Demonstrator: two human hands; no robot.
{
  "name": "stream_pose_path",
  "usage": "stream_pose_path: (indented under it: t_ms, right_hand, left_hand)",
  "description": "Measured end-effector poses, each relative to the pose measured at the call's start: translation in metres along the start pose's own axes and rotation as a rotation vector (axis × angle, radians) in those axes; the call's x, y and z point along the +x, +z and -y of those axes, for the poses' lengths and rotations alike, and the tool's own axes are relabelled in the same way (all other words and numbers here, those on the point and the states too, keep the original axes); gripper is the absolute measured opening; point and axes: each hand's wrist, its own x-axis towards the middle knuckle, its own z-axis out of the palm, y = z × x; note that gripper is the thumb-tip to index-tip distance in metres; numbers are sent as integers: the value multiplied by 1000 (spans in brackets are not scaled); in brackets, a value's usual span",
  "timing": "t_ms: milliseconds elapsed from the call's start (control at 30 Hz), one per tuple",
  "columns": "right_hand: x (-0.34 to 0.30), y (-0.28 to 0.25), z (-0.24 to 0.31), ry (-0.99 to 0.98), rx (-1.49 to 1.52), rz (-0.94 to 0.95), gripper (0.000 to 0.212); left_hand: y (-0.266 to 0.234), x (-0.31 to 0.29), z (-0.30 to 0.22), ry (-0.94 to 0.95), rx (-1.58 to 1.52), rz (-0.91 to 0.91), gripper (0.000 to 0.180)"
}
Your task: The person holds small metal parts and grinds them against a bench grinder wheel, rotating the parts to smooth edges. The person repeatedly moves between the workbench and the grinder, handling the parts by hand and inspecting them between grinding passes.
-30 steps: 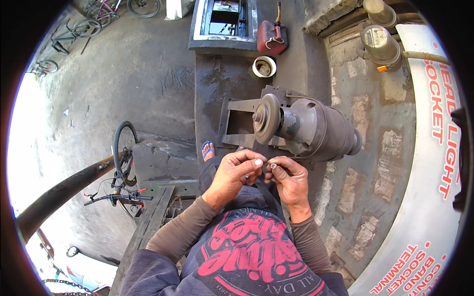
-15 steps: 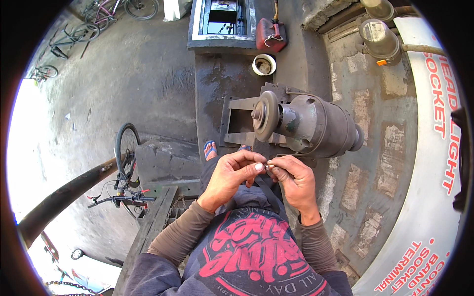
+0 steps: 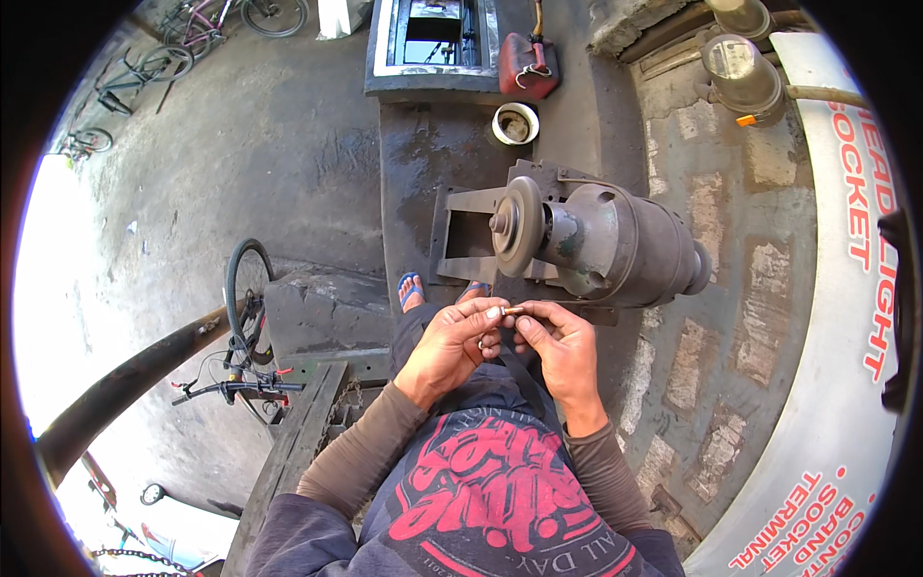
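Note:
In front of my waist, both hands meet at a small, thin brass-coloured metal piece (image 3: 512,311). My left hand (image 3: 447,344) is closed, pinching the piece's left end between thumb and fingers. My right hand (image 3: 565,351) is closed too, with thumb and forefinger at the piece's other end. The piece's exact kind is too small to make out. Just beyond my hands stands a motor (image 3: 625,240) with a round grinding wheel (image 3: 520,227) on its left end. Neither hand touches the wheel.
A metal stand (image 3: 463,202) carries the motor. Farther off are a white tub (image 3: 515,125), a red jerrycan (image 3: 527,69) and a framed box (image 3: 433,85). A bicycle (image 3: 248,317) and a dark pole (image 3: 135,389) stand left. A white sign (image 3: 817,404) curves along the right.
Both hands have shifted slightly up and turned a little, and the right hand has moved left. The brass-coloured piece now shows more plainly between the fingertips.

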Motion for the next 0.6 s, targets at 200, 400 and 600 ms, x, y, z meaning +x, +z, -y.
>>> stream_pose_path:
  t_ms: [200, 400, 600]
  right_hand:
    - [23, 9, -30, 88, 338, -29, 17]
    - [44, 12, -45, 157, 461, -9, 18]
    - [50, 14, -50, 155, 468, -12, 18]
  left_hand:
    - [-12, 17, 6, 20, -176, -53, 24]
    - [-23, 33, 6, 84, -192, -68, 27]
    - [-19, 35, 2, 128, -126, -132, 25]
